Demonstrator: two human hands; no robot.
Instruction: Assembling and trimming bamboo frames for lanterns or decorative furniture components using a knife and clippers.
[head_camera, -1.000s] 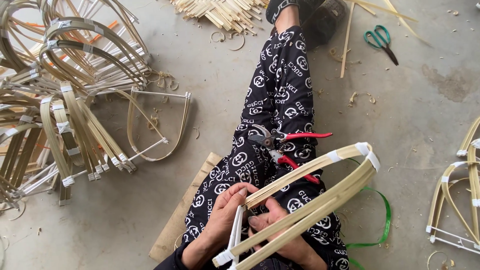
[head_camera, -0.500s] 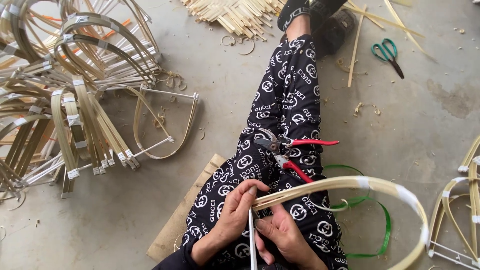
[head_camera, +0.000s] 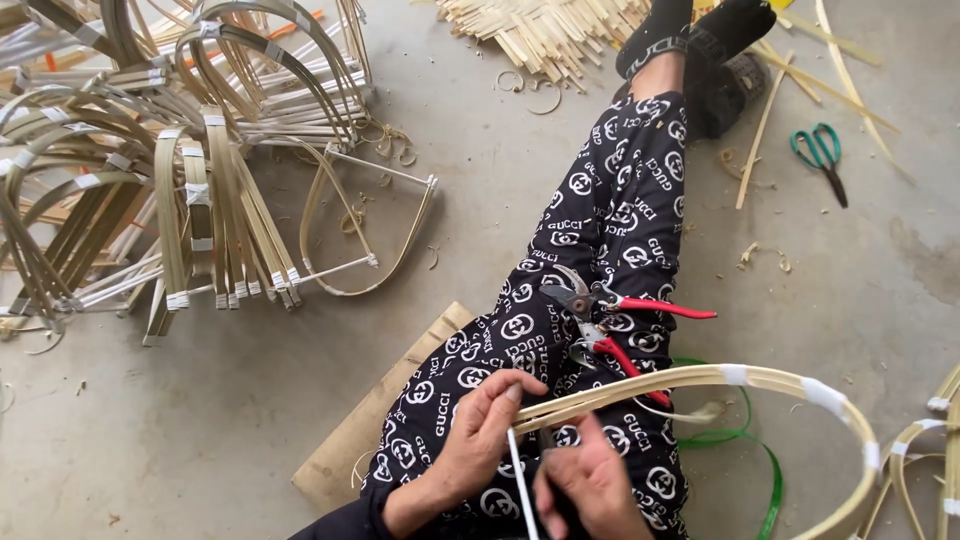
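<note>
Bamboo hoop turned flat across the lap, hands working its near ends.

Grey concrete floor (head_camera: 250, 420) carries a big heap of finished bent bamboo frames (head_camera: 150, 180) at the left and a pile of split sticks (head_camera: 545, 35) at the top. Since a moment ago the bamboo hoop (head_camera: 760, 385) has swung from a raised slant to lie low, curving out to the right, which brings its joined ends under the hands. Left hand (head_camera: 480, 435) has its grip clamped on those ends over the thigh; right hand (head_camera: 590, 490) is closed on a thin white strip (head_camera: 517, 480) beside them. Red-handled pruning shears (head_camera: 610, 310) rest on the patterned trouser leg, green scissors (head_camera: 822, 155) well apart.
</note>
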